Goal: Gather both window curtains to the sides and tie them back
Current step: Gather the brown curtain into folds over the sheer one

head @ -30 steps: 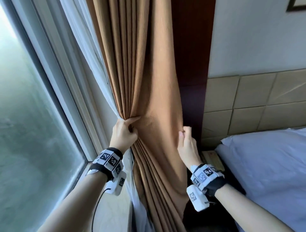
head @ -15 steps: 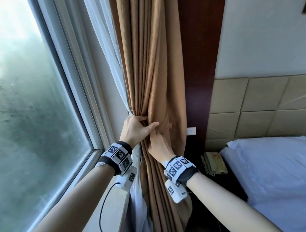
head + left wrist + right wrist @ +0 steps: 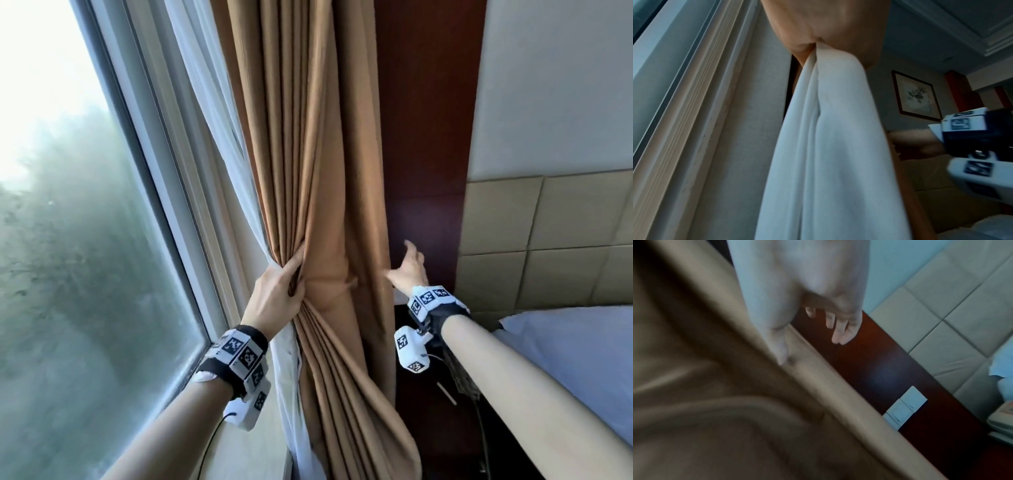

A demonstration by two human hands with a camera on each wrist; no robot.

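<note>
The left hand [image 3: 277,291] fingers are hidden in the folds they clutch, and the tops of the brown curtain [image 3: 318,154] and white sheer curtain [image 3: 219,113] are cut off. The brown curtain hangs vertically between the window frame [image 3: 164,192] and dark wood panel [image 3: 428,137], gathered at mid-height. The right hand [image 3: 409,270] is spread loosely and holds nothing, its thumb touching the curtain's right edge.

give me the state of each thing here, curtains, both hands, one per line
brown curtain: gathered into a bunch at mid-height, gripped, no tie on it in view
white sheer curtain: pulled to the window side, bunched in with the brown one
left hand: grips the gathered bunch
right hand: fingers straight, beside the curtain's edge, holding nothing
window: uncovered on this side
</note>
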